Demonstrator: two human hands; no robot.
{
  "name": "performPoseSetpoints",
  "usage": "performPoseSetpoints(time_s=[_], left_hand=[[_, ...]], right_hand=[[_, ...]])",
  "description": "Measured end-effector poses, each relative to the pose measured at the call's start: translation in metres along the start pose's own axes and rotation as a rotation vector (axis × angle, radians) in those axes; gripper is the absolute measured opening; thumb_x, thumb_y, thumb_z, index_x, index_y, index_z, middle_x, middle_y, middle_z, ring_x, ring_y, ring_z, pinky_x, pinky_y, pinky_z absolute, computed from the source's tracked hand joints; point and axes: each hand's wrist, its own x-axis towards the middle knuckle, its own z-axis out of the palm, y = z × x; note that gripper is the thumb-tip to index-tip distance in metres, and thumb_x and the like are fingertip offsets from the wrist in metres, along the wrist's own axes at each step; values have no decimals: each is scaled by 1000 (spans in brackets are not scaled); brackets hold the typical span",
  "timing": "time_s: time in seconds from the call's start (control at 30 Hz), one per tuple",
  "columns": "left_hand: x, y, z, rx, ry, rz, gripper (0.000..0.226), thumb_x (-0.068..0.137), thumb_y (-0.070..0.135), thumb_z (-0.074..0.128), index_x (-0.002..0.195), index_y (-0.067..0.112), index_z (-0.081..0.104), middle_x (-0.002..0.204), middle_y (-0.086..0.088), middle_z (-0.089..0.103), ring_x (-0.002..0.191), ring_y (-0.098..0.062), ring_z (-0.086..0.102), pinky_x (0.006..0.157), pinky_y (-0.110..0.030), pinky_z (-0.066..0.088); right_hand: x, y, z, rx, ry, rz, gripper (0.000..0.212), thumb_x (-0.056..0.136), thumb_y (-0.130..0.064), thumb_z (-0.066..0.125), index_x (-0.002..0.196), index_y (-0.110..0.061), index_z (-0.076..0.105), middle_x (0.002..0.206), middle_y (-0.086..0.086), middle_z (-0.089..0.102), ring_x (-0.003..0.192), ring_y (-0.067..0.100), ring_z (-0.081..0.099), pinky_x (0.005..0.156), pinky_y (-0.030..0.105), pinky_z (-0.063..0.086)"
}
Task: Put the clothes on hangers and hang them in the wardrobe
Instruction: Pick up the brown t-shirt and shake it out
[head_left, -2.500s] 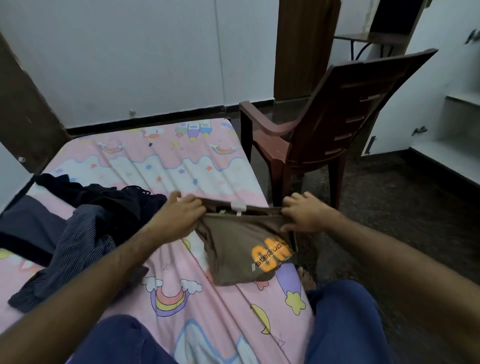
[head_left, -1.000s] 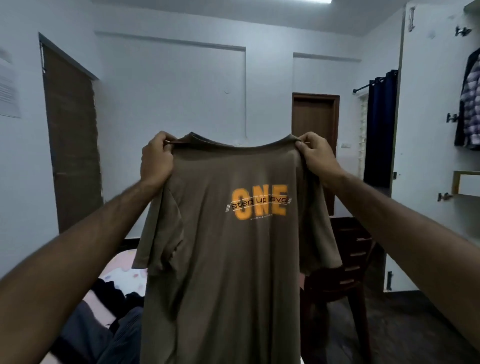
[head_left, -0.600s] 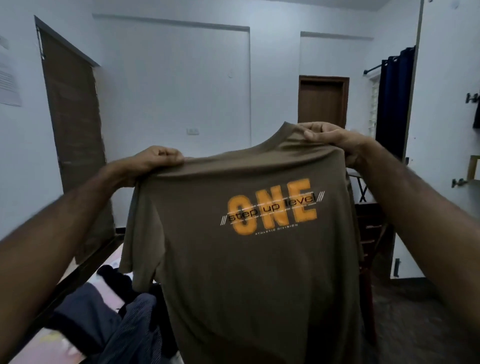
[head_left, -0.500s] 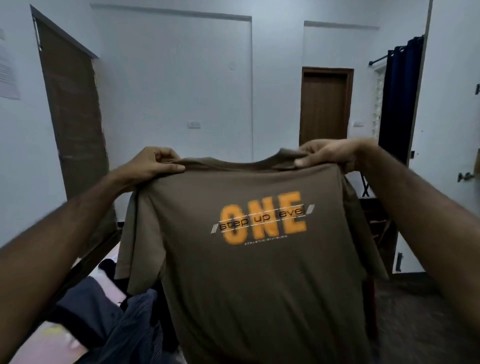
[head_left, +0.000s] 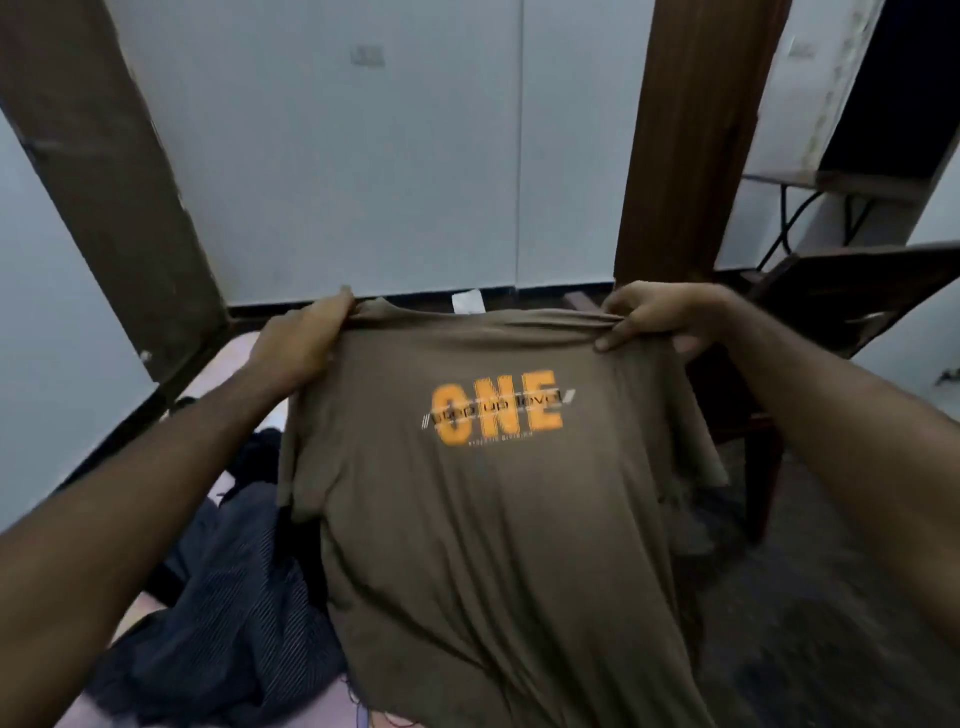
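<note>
The brown T-shirt (head_left: 483, 519) has come down from eye level toward the bed (head_left: 228, 358). Left hand (head_left: 301, 338) and right hand (head_left: 660, 317) each pinch a shoulder. No hanger in it yet.

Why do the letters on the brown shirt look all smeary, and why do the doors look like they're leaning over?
In the head view the orange print on the t-shirt is smeared by motion blur; the small words across it are hard to read. The wide-angle lens makes the left door and the far door look tilted. The light is dim and bluish, so the dark clothes lose detail.
</note>
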Motion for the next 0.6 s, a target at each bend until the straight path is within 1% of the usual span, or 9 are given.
performPoseSetpoints(time_s=[0.07, 0.1, 0.13, 0.2, 0.3, 0.37, 0.47, 0.57, 0.6], left_hand=[[11, 3, 43, 196, -35, -38, 56, 82, 3, 61, 134, 11, 41, 134, -18, 51, 109, -43, 58, 80, -50, 47], [12, 8, 64, 260, -59, -68, 57, 85, 7, 61, 138, 10, 40, 143, -18, 45, 120, -44, 52, 90, -58, 44], [10, 14, 85, 263, -81, -69, 59, 86, 11, 61, 140, 9, 40, 150, -18, 40, 129, -44, 46, 97, -63, 38], [-11, 42, 115, 159, -156, 34, 56, 84, 14, 60, 139, 13, 45, 152, -14, 40, 134, -39, 43, 100, -59, 37], [-84, 94, 139, -22, -220, 298, 33, 83, 22, 57, 116, 23, 59, 120, -1, 59, 105, -24, 61, 82, -41, 47], [-149, 122, 145, -188, -324, 349, 27, 86, 30, 52, 111, 24, 58, 107, 1, 59, 94, -22, 61, 73, -38, 48], [-239, 129, 154, -295, -392, 227, 20, 88, 37, 44, 98, 26, 58, 96, 5, 61, 86, -20, 64, 67, -36, 48], [-287, 123, 140, -290, -430, 77, 25, 88, 39, 45, 88, 19, 61, 86, -1, 68, 77, -27, 69, 61, -34, 48], [-293, 123, 132, -272, -484, 19, 26, 91, 38, 48, 89, 16, 62, 87, -5, 71, 79, -31, 70, 62, -34, 48]], right_hand=[[52, 24, 41, -319, 463, 38, 33, 85, -10, 71, 116, -10, 58, 122, 17, 57, 110, 38, 58, 90, 45, 52], [68, 34, 67, -368, 575, 33, 37, 85, -9, 66, 120, -11, 54, 123, 17, 50, 112, 41, 53, 91, 47, 50], [79, 43, 97, -379, 589, 18, 40, 86, -11, 63, 124, -11, 52, 124, 17, 46, 114, 42, 50, 93, 49, 48], [82, 55, 160, -370, 413, -7, 44, 91, -22, 62, 132, -15, 50, 129, 13, 44, 121, 39, 46, 97, 49, 44], [52, 77, 252, -367, 129, -101, 46, 90, -33, 59, 134, -23, 51, 137, 7, 42, 127, 34, 44, 101, 47, 41], [13, 91, 297, -339, 77, -133, 45, 88, -43, 55, 130, -25, 51, 139, 2, 41, 127, 30, 44, 101, 46, 42], [-47, 113, 330, -313, 139, -70, 52, 89, -49, 59, 134, -26, 48, 145, -1, 39, 130, 26, 41, 105, 46, 41], [-95, 134, 338, -302, 196, 135, 65, 88, -52, 66, 141, -22, 43, 149, 3, 32, 129, 32, 38, 102, 47, 40], [-107, 140, 338, -298, 203, 183, 68, 86, -54, 68, 140, -21, 42, 146, 5, 32, 127, 33, 38, 100, 49, 41]])
